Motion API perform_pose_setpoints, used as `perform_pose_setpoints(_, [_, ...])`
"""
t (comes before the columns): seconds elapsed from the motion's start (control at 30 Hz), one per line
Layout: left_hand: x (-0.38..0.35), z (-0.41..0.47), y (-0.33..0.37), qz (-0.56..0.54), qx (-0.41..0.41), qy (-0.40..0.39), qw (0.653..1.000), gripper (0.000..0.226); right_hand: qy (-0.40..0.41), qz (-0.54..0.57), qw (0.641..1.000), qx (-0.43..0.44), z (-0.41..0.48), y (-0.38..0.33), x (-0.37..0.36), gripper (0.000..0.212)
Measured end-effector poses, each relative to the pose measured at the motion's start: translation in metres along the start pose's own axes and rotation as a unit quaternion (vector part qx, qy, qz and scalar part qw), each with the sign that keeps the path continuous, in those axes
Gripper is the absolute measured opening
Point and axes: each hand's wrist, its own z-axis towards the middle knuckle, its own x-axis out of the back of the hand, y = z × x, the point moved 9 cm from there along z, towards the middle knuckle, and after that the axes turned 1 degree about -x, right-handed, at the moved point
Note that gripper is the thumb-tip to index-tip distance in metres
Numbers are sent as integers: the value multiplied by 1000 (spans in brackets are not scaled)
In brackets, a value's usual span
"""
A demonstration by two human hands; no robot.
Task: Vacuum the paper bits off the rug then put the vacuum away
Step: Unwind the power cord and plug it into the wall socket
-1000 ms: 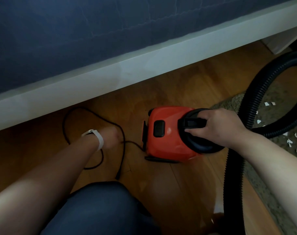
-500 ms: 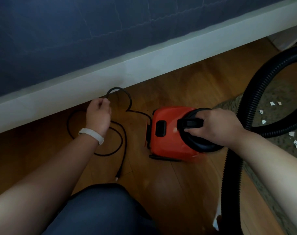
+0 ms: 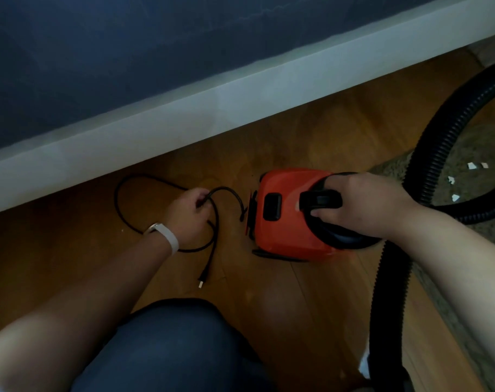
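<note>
Gripping the vacuum (image 3: 283, 222) by its black top handle (image 3: 319, 200), our right hand (image 3: 365, 205) curls its fingers round the bar, probably to steady the red body while we sort the lead. Vacuum sits on the bare wood floor (image 3: 311, 306), just beside the rug (image 3: 472, 142) edge, not on it. Our left hand (image 3: 188, 209) pinches a loop of the black cord (image 3: 116, 199) between thumb and curled fingers. We judge that we're uncoiling it to reach a socket, since the plug (image 3: 202, 280) lies loose on the boards near our knee (image 3: 170, 343). Paper bits (image 3: 472, 166) lie scattered on the rug to the right, so vacuuming is not yet begun. Ribbed black hose (image 3: 390, 292) arcs over the rug and drops down our right side, between us and the bits. White board (image 3: 184, 108) under dark blue fabric runs close behind; the cord's far loop lies just beside it and could snag. White wristband (image 3: 170, 239) on the left wrist.
</note>
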Motion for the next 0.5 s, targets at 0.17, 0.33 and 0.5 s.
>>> perform_pose_setpoints(0.17, [2,-29,-7,178,-129,49,974,42,8,38,999,23,0,-19,6,47])
perform_pose_setpoints(0.33, [-28,-65,-15,296,-243,-28,923,29,27,74,995,53,2,-39,16,44])
perform_pose_setpoints(0.5, [-86,-83,-50,315,-280,-222,879,25,60,96,990,87,-2,-59,26,40])
